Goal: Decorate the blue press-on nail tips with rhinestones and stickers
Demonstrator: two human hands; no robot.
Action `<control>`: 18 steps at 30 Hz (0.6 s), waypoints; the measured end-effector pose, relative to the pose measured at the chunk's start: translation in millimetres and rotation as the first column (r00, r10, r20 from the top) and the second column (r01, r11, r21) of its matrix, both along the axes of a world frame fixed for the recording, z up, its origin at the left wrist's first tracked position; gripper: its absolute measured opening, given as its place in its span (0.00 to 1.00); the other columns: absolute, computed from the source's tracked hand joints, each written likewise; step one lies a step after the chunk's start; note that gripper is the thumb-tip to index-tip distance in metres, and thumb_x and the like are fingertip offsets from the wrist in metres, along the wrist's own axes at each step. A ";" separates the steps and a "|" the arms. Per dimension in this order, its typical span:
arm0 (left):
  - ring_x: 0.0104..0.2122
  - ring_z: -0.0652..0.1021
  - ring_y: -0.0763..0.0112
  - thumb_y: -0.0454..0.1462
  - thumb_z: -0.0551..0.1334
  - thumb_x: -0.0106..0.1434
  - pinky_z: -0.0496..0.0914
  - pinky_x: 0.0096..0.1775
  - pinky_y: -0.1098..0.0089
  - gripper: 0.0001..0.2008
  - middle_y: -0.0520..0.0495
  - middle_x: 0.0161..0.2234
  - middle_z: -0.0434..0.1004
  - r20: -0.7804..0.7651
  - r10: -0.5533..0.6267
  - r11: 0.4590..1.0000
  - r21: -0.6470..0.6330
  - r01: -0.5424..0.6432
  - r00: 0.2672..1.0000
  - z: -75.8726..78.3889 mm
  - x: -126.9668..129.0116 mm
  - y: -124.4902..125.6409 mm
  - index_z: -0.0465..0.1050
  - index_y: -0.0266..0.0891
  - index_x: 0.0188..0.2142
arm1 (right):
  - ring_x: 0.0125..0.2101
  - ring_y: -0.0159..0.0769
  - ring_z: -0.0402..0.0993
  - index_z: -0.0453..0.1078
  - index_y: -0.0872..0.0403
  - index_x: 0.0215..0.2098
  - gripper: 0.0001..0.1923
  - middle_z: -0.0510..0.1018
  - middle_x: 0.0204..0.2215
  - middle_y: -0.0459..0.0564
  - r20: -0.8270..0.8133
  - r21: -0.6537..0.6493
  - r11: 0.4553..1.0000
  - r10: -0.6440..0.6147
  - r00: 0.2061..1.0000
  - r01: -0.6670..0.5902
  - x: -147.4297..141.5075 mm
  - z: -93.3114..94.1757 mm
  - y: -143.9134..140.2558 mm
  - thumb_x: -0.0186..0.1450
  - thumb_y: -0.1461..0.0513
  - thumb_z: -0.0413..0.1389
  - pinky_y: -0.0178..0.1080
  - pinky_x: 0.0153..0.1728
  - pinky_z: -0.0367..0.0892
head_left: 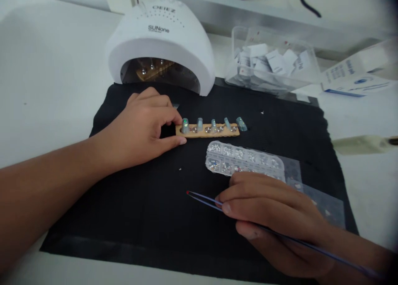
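My left hand [152, 127] pinches the left end of a narrow wooden nail stand [199, 133] between thumb and fingers. Several pale blue-green false nails stand along it on metal holders; the leftmost false nail [185, 126] carries a shiny green decoration, and another false nail [241, 124] leans at the right end. My right hand [273, 218] is closed around purple tweezers [203, 200], pointing left over the black mat. A tiny red piece [187, 192] sits at the tweezers' tips. Just beyond my right hand lies a clear compartment case [245, 157] of small rhinestones, partly covered by that hand.
A white nail lamp [161, 28] stands at the back with another wooden stand [155, 71] inside. Behind the black mat [139, 218], a clear plastic box [270, 80] holds white packets. A white-and-blue box [357, 76] is at right, and clear sheets [323, 198] lie beside my right hand.
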State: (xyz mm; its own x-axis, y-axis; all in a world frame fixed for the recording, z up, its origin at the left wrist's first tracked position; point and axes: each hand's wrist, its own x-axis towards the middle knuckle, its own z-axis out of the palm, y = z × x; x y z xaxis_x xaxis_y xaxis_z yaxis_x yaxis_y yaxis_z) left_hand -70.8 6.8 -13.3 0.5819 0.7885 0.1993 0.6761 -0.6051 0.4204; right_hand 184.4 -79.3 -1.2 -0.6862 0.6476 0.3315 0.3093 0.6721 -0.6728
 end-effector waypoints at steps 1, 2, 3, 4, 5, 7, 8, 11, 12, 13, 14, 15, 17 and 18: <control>0.40 0.70 0.58 0.43 0.67 0.60 0.63 0.44 0.56 0.10 0.47 0.33 0.74 0.008 -0.003 1.000 0.000 0.003 1.000 -0.1 -0.1 0.0 0.76 0.39 0.36 | 0.32 0.33 0.79 0.69 0.55 0.41 0.06 0.82 0.33 0.51 -0.007 -0.006 1.000 0.001 1.000 -0.001 0.9 0.7 -0.1 0.71 0.64 0.50 0.38 0.35 0.76; 0.39 0.70 0.58 0.43 0.67 0.60 0.62 0.44 0.57 0.10 0.47 0.33 0.73 0.017 -0.009 1.000 0.000 0.009 1.000 -0.3 -0.2 0.0 0.76 0.40 0.36 | 0.32 0.33 0.80 0.69 0.55 0.42 0.06 0.82 0.33 0.51 -0.024 -0.010 1.000 0.005 1.000 -0.005 1.8 1.3 0.1 0.70 0.64 0.51 0.38 0.35 0.77; 0.39 0.69 0.59 0.44 0.67 0.60 0.62 0.43 0.57 0.10 0.48 0.32 0.73 0.024 -0.016 1.000 0.002 0.016 1.000 -0.4 -0.5 0.1 0.76 0.40 0.35 | 0.32 0.34 0.80 0.70 0.55 0.42 0.06 0.82 0.33 0.51 -0.047 -0.016 1.000 0.004 0.999 -0.005 2.6 2.0 0.5 0.70 0.64 0.51 0.38 0.35 0.77; 0.39 0.70 0.60 0.44 0.67 0.60 0.61 0.43 0.58 0.10 0.48 0.32 0.73 0.027 -0.024 1.000 0.005 0.024 0.999 -0.5 -0.7 0.2 0.76 0.40 0.35 | 0.31 0.34 0.80 0.70 0.54 0.42 0.06 0.82 0.33 0.51 -0.076 -0.018 1.000 0.002 0.997 -0.004 3.4 2.8 1.2 0.70 0.64 0.51 0.38 0.35 0.77; 0.39 0.70 0.60 0.44 0.67 0.59 0.61 0.43 0.59 0.10 0.49 0.32 0.73 0.025 -0.033 0.999 0.010 0.032 0.999 -0.4 -1.0 0.3 0.76 0.40 0.35 | 0.32 0.35 0.80 0.70 0.54 0.42 0.06 0.82 0.33 0.51 -0.102 -0.019 1.000 -0.002 0.995 0.000 4.2 3.8 2.1 0.70 0.64 0.51 0.39 0.35 0.78; 0.39 0.70 0.61 0.44 0.67 0.60 0.59 0.42 0.60 0.09 0.49 0.31 0.73 0.009 -0.052 0.999 0.017 0.052 0.999 0.3 -1.5 0.0 0.76 0.41 0.35 | 0.32 0.35 0.81 0.70 0.54 0.42 0.07 0.82 0.33 0.51 -0.146 -0.001 1.000 -0.010 0.989 0.010 6.2 6.1 3.9 0.71 0.63 0.50 0.39 0.37 0.78; 0.39 0.70 0.61 0.44 0.67 0.60 0.58 0.42 0.60 0.09 0.50 0.31 0.73 0.003 -0.062 0.998 0.019 0.062 0.998 0.9 -1.8 -0.4 0.76 0.40 0.35 | 0.32 0.34 0.81 0.70 0.54 0.41 0.07 0.82 0.32 0.52 -0.158 0.019 1.000 -0.017 0.987 0.020 7.3 7.1 4.6 0.71 0.63 0.50 0.40 0.38 0.78; 0.40 0.71 0.61 0.43 0.66 0.62 0.57 0.43 0.60 0.09 0.50 0.32 0.74 0.002 -0.083 0.996 0.017 0.083 0.997 3.1 -3.3 -3.0 0.76 0.40 0.37 | 0.32 0.34 0.81 0.71 0.55 0.40 0.08 0.83 0.31 0.51 -0.209 0.114 0.992 -0.038 0.977 0.063 10.1 8.3 5.6 0.71 0.62 0.50 0.41 0.41 0.77; 0.41 0.71 0.61 0.43 0.65 0.62 0.57 0.43 0.60 0.09 0.50 0.33 0.74 0.006 -0.083 0.996 0.019 0.083 0.997 3.8 -4.0 -4.1 0.76 0.40 0.38 | 0.32 0.34 0.81 0.71 0.55 0.39 0.08 0.83 0.31 0.51 -0.229 0.143 0.986 -0.047 0.972 0.082 10.4 7.7 5.6 0.71 0.62 0.51 0.41 0.41 0.77; 0.41 0.71 0.61 0.42 0.65 0.63 0.57 0.44 0.60 0.09 0.50 0.33 0.74 0.016 -0.078 0.997 0.027 0.078 0.997 4.5 -4.9 -5.3 0.76 0.40 0.38 | 0.32 0.34 0.81 0.71 0.56 0.39 0.08 0.83 0.30 0.51 -0.253 0.170 0.981 -0.050 0.966 0.095 10.3 6.7 5.5 0.70 0.63 0.51 0.41 0.41 0.77; 0.41 0.70 0.61 0.42 0.65 0.63 0.57 0.43 0.60 0.08 0.49 0.33 0.74 0.022 -0.076 0.997 0.032 0.075 0.997 5.1 -5.8 -6.4 0.76 0.40 0.38 | 0.31 0.34 0.81 0.71 0.57 0.39 0.08 0.83 0.30 0.52 -0.287 0.190 0.976 -0.052 0.957 0.110 9.7 5.4 5.4 0.70 0.63 0.51 0.41 0.40 0.77; 0.41 0.70 0.61 0.42 0.64 0.63 0.58 0.43 0.60 0.08 0.49 0.33 0.74 0.026 -0.071 0.997 0.033 0.071 0.997 5.7 -6.7 -7.5 0.76 0.40 0.38 | 0.31 0.34 0.81 0.71 0.57 0.39 0.08 0.82 0.30 0.52 -0.323 0.203 0.972 -0.043 0.946 0.114 8.7 4.0 5.3 0.70 0.63 0.51 0.41 0.39 0.77; 0.41 0.70 0.61 0.42 0.64 0.64 0.59 0.44 0.59 0.08 0.49 0.34 0.74 0.035 -0.056 0.998 0.036 0.055 0.998 7.0 -8.3 -9.4 0.75 0.40 0.38 | 0.30 0.34 0.80 0.72 0.58 0.40 0.08 0.82 0.30 0.53 -0.397 0.213 0.970 -0.026 0.917 0.120 5.4 1.7 5.1 0.69 0.64 0.51 0.41 0.37 0.77; 0.42 0.70 0.62 0.42 0.64 0.64 0.59 0.45 0.59 0.08 0.48 0.35 0.74 0.041 -0.047 0.998 0.040 0.045 0.998 7.7 -9.0 -10.2 0.75 0.40 0.39 | 0.30 0.34 0.80 0.72 0.59 0.41 0.09 0.82 0.30 0.53 -0.432 0.213 0.970 -0.014 0.902 0.117 3.7 0.9 4.9 0.69 0.64 0.51 0.41 0.36 0.77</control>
State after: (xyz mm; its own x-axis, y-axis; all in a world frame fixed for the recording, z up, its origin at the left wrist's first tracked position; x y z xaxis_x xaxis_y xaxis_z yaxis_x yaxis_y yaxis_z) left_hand -79.8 -3.4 -5.6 0.6078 0.7523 0.2541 0.6293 -0.6515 0.4237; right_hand 188.1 -74.5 -0.3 -0.4048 0.5577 0.7247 0.0779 0.8107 -0.5803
